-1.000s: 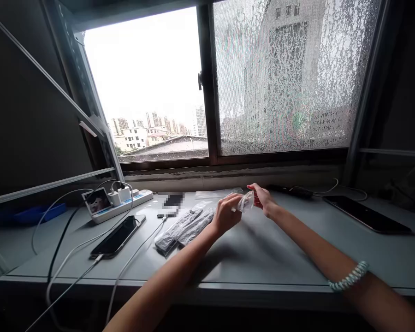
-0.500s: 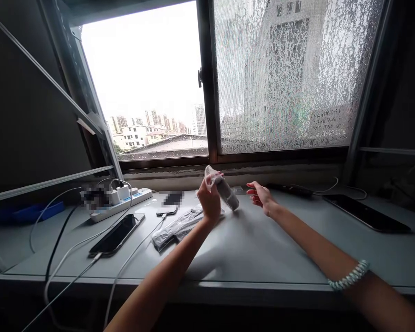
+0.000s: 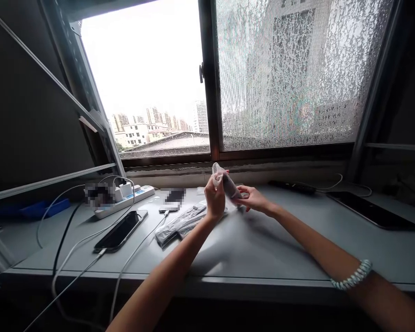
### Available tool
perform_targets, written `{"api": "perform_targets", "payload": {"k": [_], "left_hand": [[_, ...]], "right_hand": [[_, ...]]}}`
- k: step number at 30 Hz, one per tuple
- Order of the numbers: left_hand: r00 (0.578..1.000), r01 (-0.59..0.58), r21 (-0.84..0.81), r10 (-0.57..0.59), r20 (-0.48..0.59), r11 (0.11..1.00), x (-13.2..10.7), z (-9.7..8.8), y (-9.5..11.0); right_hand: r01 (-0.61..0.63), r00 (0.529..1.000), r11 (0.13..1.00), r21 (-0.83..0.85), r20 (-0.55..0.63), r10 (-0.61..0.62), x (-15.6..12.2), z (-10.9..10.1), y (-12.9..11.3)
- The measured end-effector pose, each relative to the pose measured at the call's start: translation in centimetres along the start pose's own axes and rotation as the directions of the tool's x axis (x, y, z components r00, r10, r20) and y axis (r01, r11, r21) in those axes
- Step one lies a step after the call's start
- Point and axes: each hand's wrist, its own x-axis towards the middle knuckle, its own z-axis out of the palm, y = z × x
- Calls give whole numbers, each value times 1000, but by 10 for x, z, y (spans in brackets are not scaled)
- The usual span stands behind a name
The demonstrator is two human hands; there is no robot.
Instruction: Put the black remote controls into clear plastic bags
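Observation:
My left hand (image 3: pixel 215 198) is closed on the gathered top of a clear plastic bag (image 3: pixel 217 169). Inside the bag is a dark grey, oblong item (image 3: pixel 231 188) whose kind I cannot make out. It is held tilted above the table. My right hand (image 3: pixel 253 199) grips the lower right end of the bagged item between thumb and fingers. Below and left of my left hand, more dark items in clear plastic bags (image 3: pixel 181 223) lie on the table.
On the left lie a charging phone (image 3: pixel 121 231), a white power strip (image 3: pixel 131 198), loose cables and a blue tray (image 3: pixel 44 210). Behind them is a partly blurred device (image 3: pixel 173 200). A black tablet (image 3: pixel 371 210) lies on the right of the grey table (image 3: pixel 280 258), below the window.
My right hand has moved left and taken hold of the bagged item's lower end; before, it was apart with fingers open. My left hand keeps its hold. The view has shifted slightly.

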Motion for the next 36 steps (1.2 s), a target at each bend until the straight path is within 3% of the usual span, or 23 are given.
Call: {"api": "perform_targets", "payload": {"k": [5, 8, 10, 12, 14, 16, 19, 24, 27, 32, 34, 36], "left_hand": [[964, -148, 208, 94, 249, 967, -4, 1, 2], [893, -237, 389, 42, 448, 890, -2, -4, -3], [816, -312, 525, -59, 575, 792, -1, -9, -7], [731, -343, 659, -251, 635, 670, 0, -16, -11], [645, -323, 778, -476, 598, 540, 1, -23, -16], [590, -283, 872, -644, 487, 400, 1, -29, -21], [597, -219, 942, -728, 336, 254, 2, -34, -30], [587, -107, 971, -775, 234, 212, 4, -37, -43], [622, -50, 961, -744, 243, 273, 8, -42, -47], [720, -32, 917, -627, 297, 398, 13, -43, -45], [719, -66, 881, -590, 367, 468, 12, -39, -43], [688, -96, 845, -578, 438, 526, 10, -35, -41]], "right_hand": [[20, 997, 995, -102, -74, -27, 6, -4, 14], [14, 961, 974, -226, -265, -76, 11, -17, 25], [-13, 894, 926, -377, -420, -158, 14, -28, 32], [-60, 845, 869, -491, -488, -218, 15, -39, 37], [-86, 837, 842, -532, -497, -228, 15, -46, 40], [-68, 854, 839, -539, -466, -230, 15, -46, 41], [32, 898, 853, -522, -359, -253, 14, -36, 38], [231, 960, 895, -381, -62, -274, 9, -7, 25], [218, 973, 954, -206, 116, -198, 4, 3, 18], [80, 974, 997, 22, 213, -83, 4, 7, 12], [89, 951, 994, 57, 291, -101, 6, 8, 12], [130, 937, 991, 26, 323, -131, 8, 9, 13]]}}
